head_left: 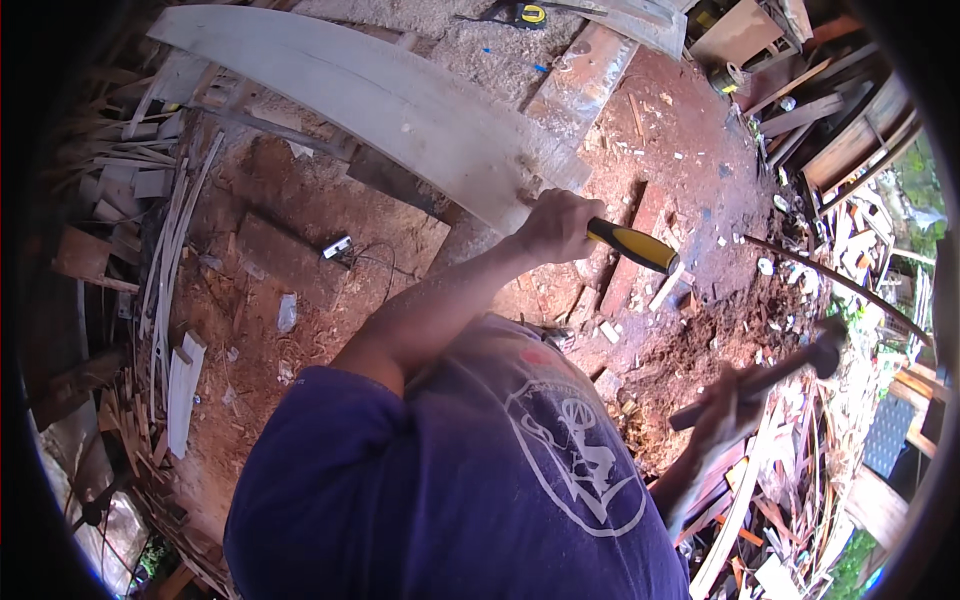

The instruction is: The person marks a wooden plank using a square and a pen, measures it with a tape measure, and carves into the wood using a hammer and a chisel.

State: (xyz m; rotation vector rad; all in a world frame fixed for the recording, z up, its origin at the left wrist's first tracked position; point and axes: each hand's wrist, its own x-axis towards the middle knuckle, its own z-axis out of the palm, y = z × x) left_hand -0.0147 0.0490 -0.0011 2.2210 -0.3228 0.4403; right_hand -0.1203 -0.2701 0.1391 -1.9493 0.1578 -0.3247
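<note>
My left hand (556,228) is wrapped round a chisel (640,248) with a yellow and black handle. The handle's butt sticks out to the right, while the fist hides the blade. That fist is at the near right end of a long, pale, curved board (370,95), by a rough chipped spot. Lower and to the right, my right hand (720,410) grips a hammer (765,380) by its dark handle. Its head points up and right, apart from the chisel, and is slightly blurred.
A tape measure (531,15) lies beyond the board. On the reddish dirt floor is a small white device (338,246) with a dark cord. Scrap wood strips (175,230) pile up at left, with more offcuts (780,480) at right. A thin dark rod (840,280) slants on the right.
</note>
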